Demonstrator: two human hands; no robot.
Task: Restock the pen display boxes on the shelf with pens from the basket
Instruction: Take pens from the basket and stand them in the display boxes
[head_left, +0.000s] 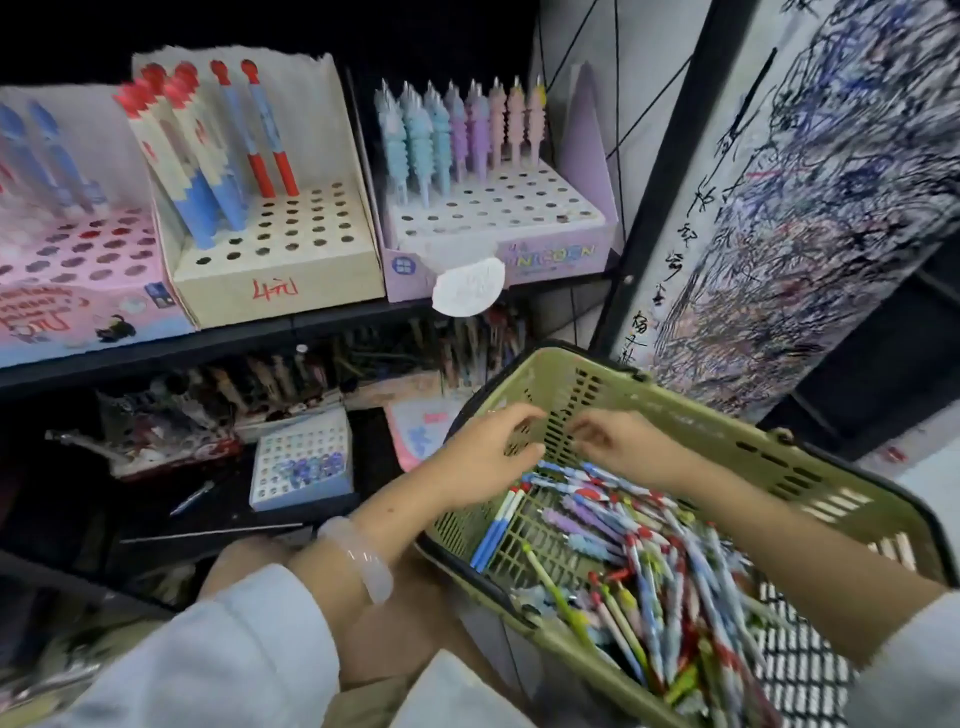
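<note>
A green plastic basket (810, 470) on my lap at the right holds a heap of several mixed pens (649, 566). My left hand (483, 460), with a pale bangle on the wrist, reaches into the basket's far end with loosely bent fingers just above the pens. My right hand (615, 447) is beside it with fingers curled inward; no pen shows in it. On the upper shelf stand three display boxes: a pink one (78, 260), a cream one (291, 249) with red-and-blue pens, and a lilac one (498, 208) with pastel pens. All have many vacant holes.
The lower shelf holds a small white holed box (301, 462), loose pens and cluttered packs. A round white tag (467, 286) hangs from the upper shelf edge. A scribbled test sheet (831, 208) on a black-framed panel stands to the right. My knee is below the basket.
</note>
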